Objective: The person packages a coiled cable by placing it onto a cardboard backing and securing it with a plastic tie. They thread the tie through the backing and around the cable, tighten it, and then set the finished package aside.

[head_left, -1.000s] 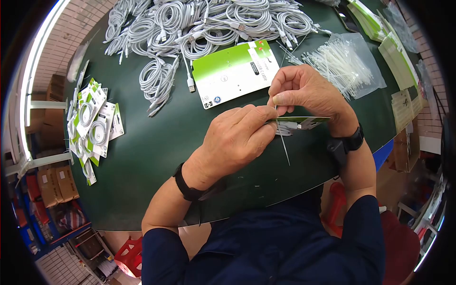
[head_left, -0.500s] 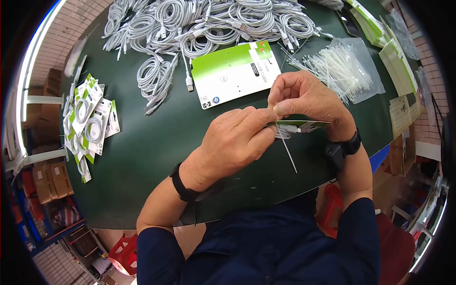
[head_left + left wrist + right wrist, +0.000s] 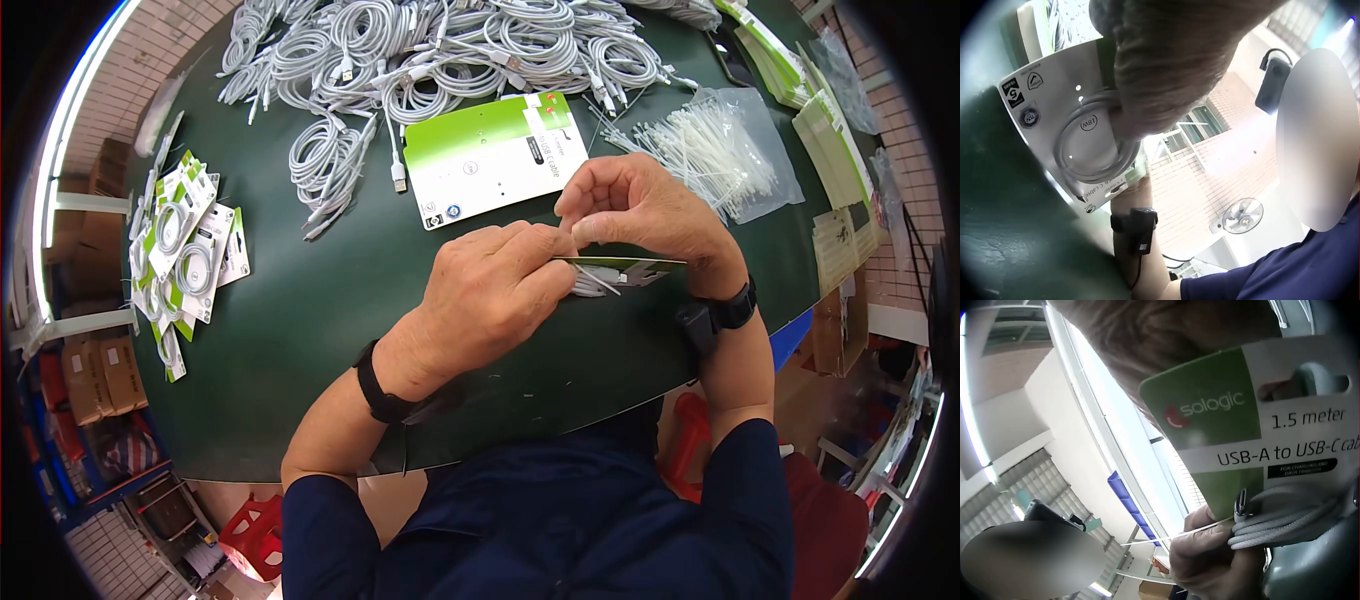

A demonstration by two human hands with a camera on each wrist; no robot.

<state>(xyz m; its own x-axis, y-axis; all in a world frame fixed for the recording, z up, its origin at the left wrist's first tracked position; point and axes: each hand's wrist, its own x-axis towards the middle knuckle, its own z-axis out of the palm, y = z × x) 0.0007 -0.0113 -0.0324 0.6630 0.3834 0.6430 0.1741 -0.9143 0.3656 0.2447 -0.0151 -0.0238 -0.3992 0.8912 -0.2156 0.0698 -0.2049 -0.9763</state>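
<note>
My left hand (image 3: 495, 285) grips one end of a green and white packaging card (image 3: 1210, 400), held on edge above the table. A coiled grey USB cable (image 3: 1097, 140) lies against the card's printed face, and the left fingers press on it. A thin white cable tie (image 3: 1179, 536) sticks out from the left fingertips beside the coil. My right hand (image 3: 650, 205) is at the card's back, its thumb and forefinger pinched at the tie close to the left fingertips. The pinched part of the tie is mostly hidden.
A heap of coiled cables (image 3: 380, 50) covers the far side. A flat card (image 3: 490, 165) lies ahead of the hands. Loose cable ties (image 3: 700, 150) spill from a clear bag at right, near stacked cards (image 3: 835, 130). Finished-looking carded cables (image 3: 185, 250) are piled at left.
The tie's tail hung long below the card; now only a short length shows across the coil. Both hands have shifted slightly left, still holding the card between them.
</note>
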